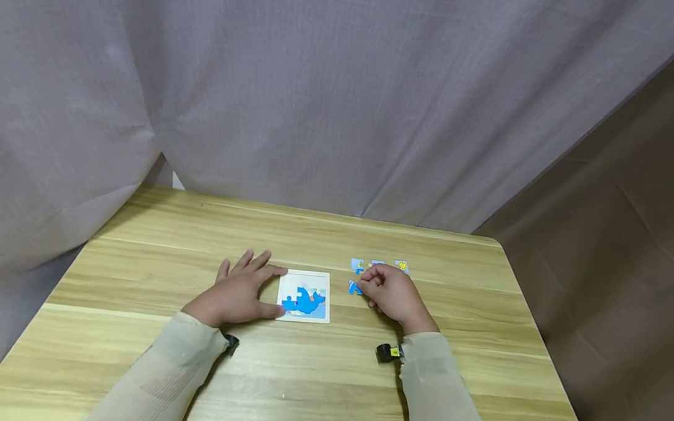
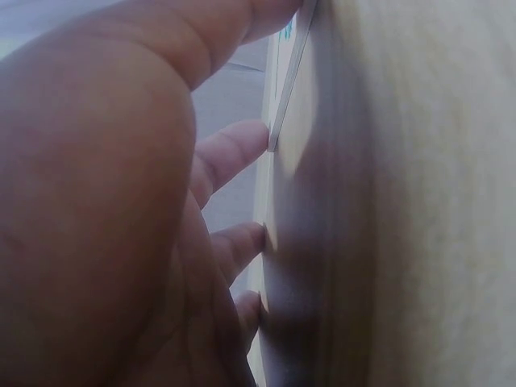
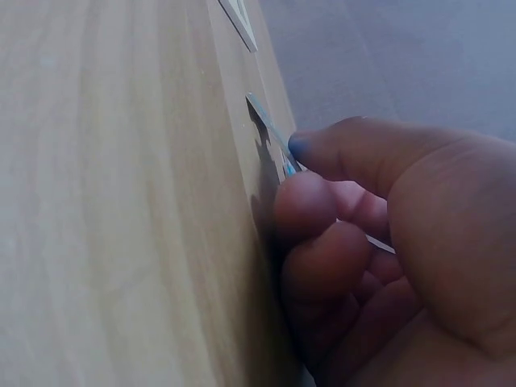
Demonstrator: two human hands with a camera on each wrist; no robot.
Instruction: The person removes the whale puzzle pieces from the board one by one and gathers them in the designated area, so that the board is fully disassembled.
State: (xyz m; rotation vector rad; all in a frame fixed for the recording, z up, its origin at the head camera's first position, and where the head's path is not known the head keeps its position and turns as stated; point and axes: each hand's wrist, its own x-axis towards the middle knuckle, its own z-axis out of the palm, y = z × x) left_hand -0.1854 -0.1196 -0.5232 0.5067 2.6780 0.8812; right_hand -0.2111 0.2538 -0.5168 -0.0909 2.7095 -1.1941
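A square puzzle board (image 1: pixel 306 273) with a pale frame lies on the table, part of it filled with pieces that form a blue whale (image 1: pixel 311 304). My left hand (image 1: pixel 238 294) rests at its left side, fingers spread, thumb at the lower left corner and index fingertip at the upper left. To the right of the board, my right hand (image 1: pixel 394 294) pinches a blue puzzle piece (image 1: pixel 353 287) between thumb and fingers. In the right wrist view that piece (image 3: pixel 264 115) is tilted, one edge raised off the wood.
Beyond the right hand lie loose puzzle pieces: a light blue one (image 1: pixel 357 263), one partly hidden by the hand (image 1: pixel 377 262), and one with a yellow sun (image 1: pixel 402 265). A grey curtain (image 1: pixel 296 110) hangs behind the wooden table (image 1: pixel 309 377).
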